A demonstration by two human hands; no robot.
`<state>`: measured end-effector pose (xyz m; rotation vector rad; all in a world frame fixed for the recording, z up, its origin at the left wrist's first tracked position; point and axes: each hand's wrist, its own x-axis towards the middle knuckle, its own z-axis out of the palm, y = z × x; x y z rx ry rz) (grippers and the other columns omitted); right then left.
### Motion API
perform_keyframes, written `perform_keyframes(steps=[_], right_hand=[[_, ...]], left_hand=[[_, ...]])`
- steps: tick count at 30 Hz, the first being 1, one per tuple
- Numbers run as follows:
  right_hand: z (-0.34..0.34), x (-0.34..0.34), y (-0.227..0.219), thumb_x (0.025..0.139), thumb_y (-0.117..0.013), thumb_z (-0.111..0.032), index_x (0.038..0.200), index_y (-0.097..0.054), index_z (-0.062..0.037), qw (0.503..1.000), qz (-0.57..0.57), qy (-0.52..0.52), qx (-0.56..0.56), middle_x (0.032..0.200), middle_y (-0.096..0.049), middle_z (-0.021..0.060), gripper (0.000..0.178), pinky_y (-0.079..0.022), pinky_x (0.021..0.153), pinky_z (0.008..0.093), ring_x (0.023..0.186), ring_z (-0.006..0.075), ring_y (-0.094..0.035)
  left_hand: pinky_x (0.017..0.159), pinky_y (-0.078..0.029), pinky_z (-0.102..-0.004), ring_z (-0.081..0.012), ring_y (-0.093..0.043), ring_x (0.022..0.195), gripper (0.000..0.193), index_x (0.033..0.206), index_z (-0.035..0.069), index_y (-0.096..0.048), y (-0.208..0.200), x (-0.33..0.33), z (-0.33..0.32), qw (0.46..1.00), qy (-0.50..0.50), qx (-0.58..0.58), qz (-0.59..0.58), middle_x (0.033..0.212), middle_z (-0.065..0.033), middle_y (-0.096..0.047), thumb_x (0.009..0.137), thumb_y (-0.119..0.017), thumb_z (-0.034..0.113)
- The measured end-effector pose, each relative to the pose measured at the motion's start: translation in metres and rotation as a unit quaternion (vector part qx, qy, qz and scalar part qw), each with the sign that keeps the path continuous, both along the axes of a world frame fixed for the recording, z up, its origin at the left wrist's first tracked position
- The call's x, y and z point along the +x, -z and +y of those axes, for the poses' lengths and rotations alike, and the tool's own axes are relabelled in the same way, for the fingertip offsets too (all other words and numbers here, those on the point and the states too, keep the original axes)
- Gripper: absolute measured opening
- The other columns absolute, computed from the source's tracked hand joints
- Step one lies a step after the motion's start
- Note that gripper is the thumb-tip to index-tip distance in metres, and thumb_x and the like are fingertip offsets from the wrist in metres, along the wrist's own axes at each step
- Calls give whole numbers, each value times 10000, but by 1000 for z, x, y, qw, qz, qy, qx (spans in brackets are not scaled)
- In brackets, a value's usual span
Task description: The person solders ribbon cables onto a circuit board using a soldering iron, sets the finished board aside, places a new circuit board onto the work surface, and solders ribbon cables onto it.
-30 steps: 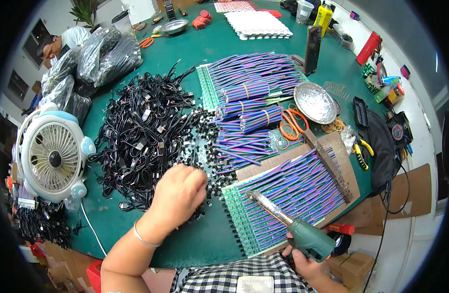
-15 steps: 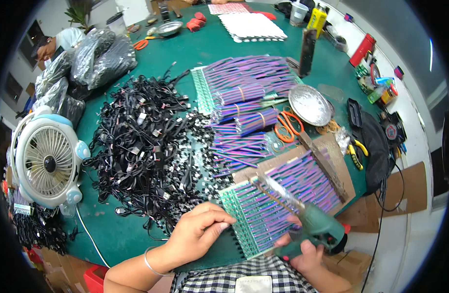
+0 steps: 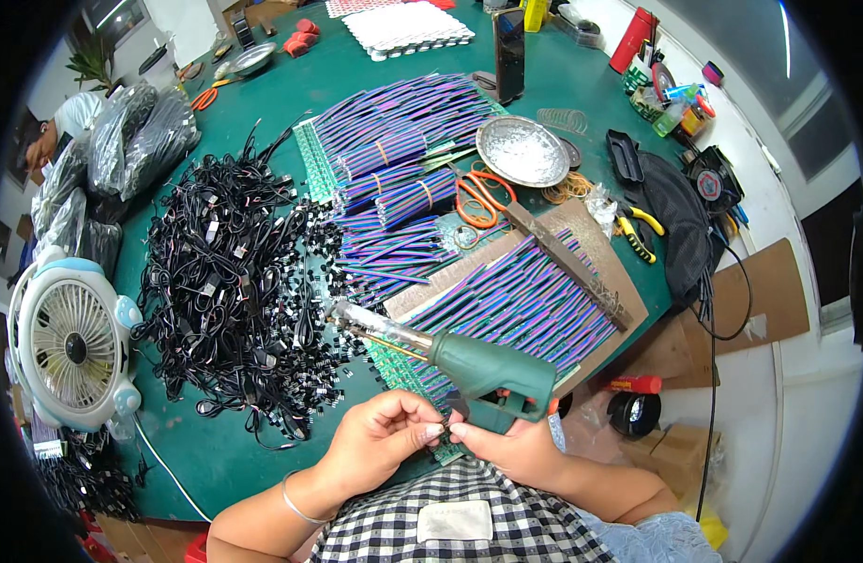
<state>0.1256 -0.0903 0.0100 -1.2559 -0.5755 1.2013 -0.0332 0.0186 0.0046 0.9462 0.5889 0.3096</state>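
Note:
In front of my apron, both hands meet at the table's near edge. My left hand [image 3: 391, 437] is closed in a pinch, thumb against fingertips, on something too small to make out. My right hand [image 3: 518, 452] is closed around the lower part of a green soldering gun [image 3: 492, 372], its thumb tip almost touching my left fingertips. The gun's metal tip points left, over the green circuit board strips [image 3: 394, 364]. Rows of purple, blue and black wires [image 3: 535, 305] run from these strips across a brown board [image 3: 450, 279].
A heap of black cables [image 3: 216, 291] lies left, with small connectors [image 3: 324, 366] beside it. A white fan [image 3: 75, 342] stands at far left. Beyond the work lie wire bundles [image 3: 413, 197], orange scissors [image 3: 483, 199], a metal dish [image 3: 522, 152] and yellow pliers [image 3: 640, 232]. A metal bar [image 3: 572, 267] crosses the wires.
My right hand has come up and left with the soldering gun, from the right of the board to beside my left hand. My left hand stays pinched. The whole view has shifted.

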Motion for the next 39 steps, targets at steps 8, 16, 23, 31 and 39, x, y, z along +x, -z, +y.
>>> perform_keyframes(steps=[8, 16, 23, 31, 39], right_hand=[[0, -2, 10, 822, -707, -55, 994, -649, -26, 999, -30, -17, -22, 910, -690, 34, 184, -533, 708, 257, 814, 90, -661], [11, 4, 0, 853, -656, -30, 999, -601, -3, 997, 10, -36, -73, 886, -637, 38, 159, -525, 651, 258, 748, 110, -635], [3, 2, -10, 867, -620, -23, 1052, -594, 22, 998, -39, -14, -42, 957, -653, 73, 191, -529, 696, 263, 792, 134, -647], [-74, 50, 27, 919, -563, -299, 1206, -513, 54, 973, -221, -61, 13, 922, -647, 125, 458, -512, 742, 307, 801, 195, -631], [-71, 37, 28, 911, -578, -307, 1243, -491, 64, 968, -228, -94, -41, 881, -642, 121, 505, -509, 742, 326, 783, 197, -624]], left_hand=[[772, -522, -274, -106, -621, 858, 66, 922, -10, -633, -17, 6, 4, 970, 49, 224, 87, 967, -83, -672, 879, -663, 30], [663, -504, -344, -253, -637, 752, 254, 865, 90, -655, -17, 10, 11, 770, -8, 634, 66, 850, -45, -659, 639, -763, 50], [726, -398, -350, -183, -561, 763, 216, 801, 165, -655, -19, 0, 31, 687, -88, 714, 100, 789, 44, -617, 616, -757, 120], [779, -345, -380, -183, -542, 781, 133, 731, 158, -644, 9, -10, 57, 666, -103, 701, 234, 714, 36, -581, 640, -735, 121], [784, -336, -382, -178, -539, 777, 135, 739, 157, -638, 20, -6, 60, 653, -128, 706, 242, 719, 39, -585, 646, -730, 120]])
